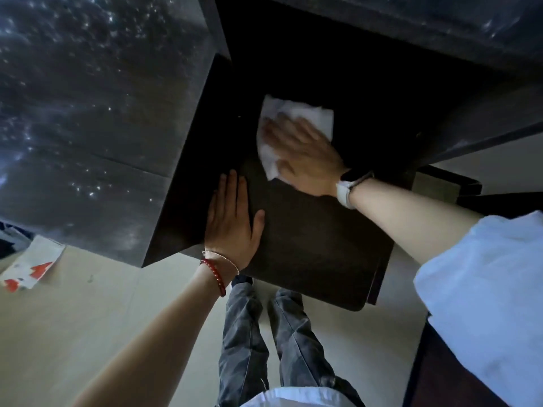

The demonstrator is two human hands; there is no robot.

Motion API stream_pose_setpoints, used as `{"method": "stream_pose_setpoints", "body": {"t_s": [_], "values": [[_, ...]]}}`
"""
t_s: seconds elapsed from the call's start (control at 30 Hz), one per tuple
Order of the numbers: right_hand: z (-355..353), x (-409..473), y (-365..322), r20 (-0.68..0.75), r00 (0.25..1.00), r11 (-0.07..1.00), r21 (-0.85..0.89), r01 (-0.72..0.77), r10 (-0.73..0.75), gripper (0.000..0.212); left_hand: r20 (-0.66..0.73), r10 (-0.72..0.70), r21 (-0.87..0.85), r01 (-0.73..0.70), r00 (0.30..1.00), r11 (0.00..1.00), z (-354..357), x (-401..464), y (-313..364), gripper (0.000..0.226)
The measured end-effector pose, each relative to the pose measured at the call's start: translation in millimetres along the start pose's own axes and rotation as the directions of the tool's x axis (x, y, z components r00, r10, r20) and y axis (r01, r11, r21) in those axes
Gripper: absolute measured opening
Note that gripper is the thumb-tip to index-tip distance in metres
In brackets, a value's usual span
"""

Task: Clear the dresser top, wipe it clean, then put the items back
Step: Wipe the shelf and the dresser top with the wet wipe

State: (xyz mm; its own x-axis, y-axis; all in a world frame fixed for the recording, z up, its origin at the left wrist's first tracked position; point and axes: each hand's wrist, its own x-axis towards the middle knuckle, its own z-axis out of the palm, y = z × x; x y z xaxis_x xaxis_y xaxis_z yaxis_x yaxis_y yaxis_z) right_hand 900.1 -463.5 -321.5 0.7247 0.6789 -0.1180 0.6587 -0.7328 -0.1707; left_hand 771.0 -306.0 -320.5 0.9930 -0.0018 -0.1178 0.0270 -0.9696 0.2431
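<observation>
Right hand (305,160) spread flat on a white paper towel (296,124) atop the dark dresser surface (308,245), left hand (232,221) open, palm down beside.

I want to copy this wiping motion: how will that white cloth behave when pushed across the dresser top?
The cloth looks thin and floppy: it is creased and bunched under the right hand. It probably weighs little, so flat palm pressure keeps it moving. Pushed from one edge, it would likely crumple rather than slide.
</observation>
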Motion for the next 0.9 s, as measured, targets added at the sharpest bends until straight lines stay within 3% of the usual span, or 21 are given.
{"method": "stream_pose_setpoints", "body": {"t_s": [0.1,0.17,0.3,0.43,0.77,0.9], "values": [[-5.1,21.1,21.3,-0.056,0.935,0.937,0.027,-0.349,0.35,0.07,-0.015,0.004,0.002,-0.004,1.0,1.0,-1.2,0.0,-0.4,0.062],[-5.3,35.7,9.7,-0.084,0.905,0.908,0.075,-0.411,0.417,0.066,-0.019,0.016,0.0,-0.016,1.0,1.0,-3.3,0.2,-1.0,0.062],[4.6,26.2,-40.3,-0.08,0.982,0.978,0.135,-0.159,0.17,0.063,0.001,-0.002,-0.001,0.002,1.0,1.0,-8.1,-2.4,0.9,0.061],[7.5,16.7,-60.7,-0.082,0.997,0.994,0.107,-0.007,0.015,0.058,0.012,-0.008,0.019,0.008,1.0,1.0,-9.8,-15.6,-1.6,0.056],[5.2,25.8,-72.5,-0.126,0.973,0.96,0.232,-0.158,0.191,0.058,0.035,0.023,-0.029,-0.022,0.999,0.999,-12.9,-38.1,-13.7,0.054],[14.0,-20.9,-92.6,0.019,0.999,0.996,0.084,0.035,-0.037,0.058,-0.03,-0.064,-0.226,0.056,0.997,0.972,-22.1,-46.6,-17.1,0.048]]}}
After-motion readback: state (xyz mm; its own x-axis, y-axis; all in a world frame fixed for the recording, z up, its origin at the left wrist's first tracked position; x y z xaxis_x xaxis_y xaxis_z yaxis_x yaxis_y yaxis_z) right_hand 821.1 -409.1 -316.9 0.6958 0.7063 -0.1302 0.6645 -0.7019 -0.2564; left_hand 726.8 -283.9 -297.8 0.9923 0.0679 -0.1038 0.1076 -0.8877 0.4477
